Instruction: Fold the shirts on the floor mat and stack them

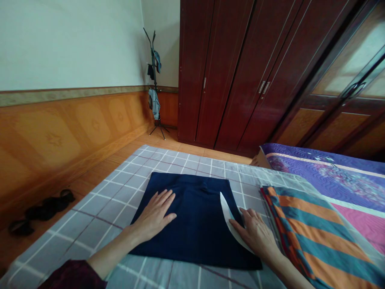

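Navy cloth (195,224) lies flat, centre-low in frame on grey check cover (90,228), long axis running fwd from the body; L hand (155,214) open, palm down on it, no grip; R hand (255,235) flat too, pinning curved white sheet (231,218) at cloth's rt edge.

From where we look, the right hand (255,235) hides part of the white sheet (230,220) on the navy cloth (192,224), and the frame's edge cuts off the striped folded fabric (319,228) beside that cloth.
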`<state>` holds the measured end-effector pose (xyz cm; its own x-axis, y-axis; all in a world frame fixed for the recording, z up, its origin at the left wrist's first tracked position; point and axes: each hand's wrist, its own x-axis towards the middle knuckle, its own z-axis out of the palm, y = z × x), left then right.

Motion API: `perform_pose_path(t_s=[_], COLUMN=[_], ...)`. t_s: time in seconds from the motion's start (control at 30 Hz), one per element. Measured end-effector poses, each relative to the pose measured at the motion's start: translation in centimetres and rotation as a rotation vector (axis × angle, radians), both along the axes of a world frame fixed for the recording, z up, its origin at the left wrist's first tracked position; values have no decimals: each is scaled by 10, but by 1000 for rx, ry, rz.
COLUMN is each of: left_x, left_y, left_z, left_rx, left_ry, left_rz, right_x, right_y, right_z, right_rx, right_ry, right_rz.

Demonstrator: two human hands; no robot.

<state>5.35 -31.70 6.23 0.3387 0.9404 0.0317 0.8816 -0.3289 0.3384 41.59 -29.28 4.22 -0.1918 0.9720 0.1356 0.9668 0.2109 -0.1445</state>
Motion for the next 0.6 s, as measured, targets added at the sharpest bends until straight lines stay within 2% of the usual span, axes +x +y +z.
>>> perform_pose_path(t_s=[0.13,0.3,0.37,0.43,0.5,0.57,0.6], left_x=[25,29,25,21,17,13,11], left_y=[-15,-18,-24,-34,-44,-54,-59], left_z=[6,2,6,11,13,10,6], left_rx=[12,6,-90,-253,-404,-483,-498], left_ry=[-187,-557,-744,-960,-1170,-1332,-1395], left_rz=[-54,68,114,154,215,316,376], right_x=[-7,-22,-28,-42,-70,-115,-142], right_y=[7,24,29,34,41,47,47], right_z=[21,35,46,64,85,101,106], right_rx=[-290,-667,-815,-913,-884,-704,-578], right_ry=[50,376,606,856,916,704,531], right_rz=[-127,-265,-257,-202,-116,28,109])
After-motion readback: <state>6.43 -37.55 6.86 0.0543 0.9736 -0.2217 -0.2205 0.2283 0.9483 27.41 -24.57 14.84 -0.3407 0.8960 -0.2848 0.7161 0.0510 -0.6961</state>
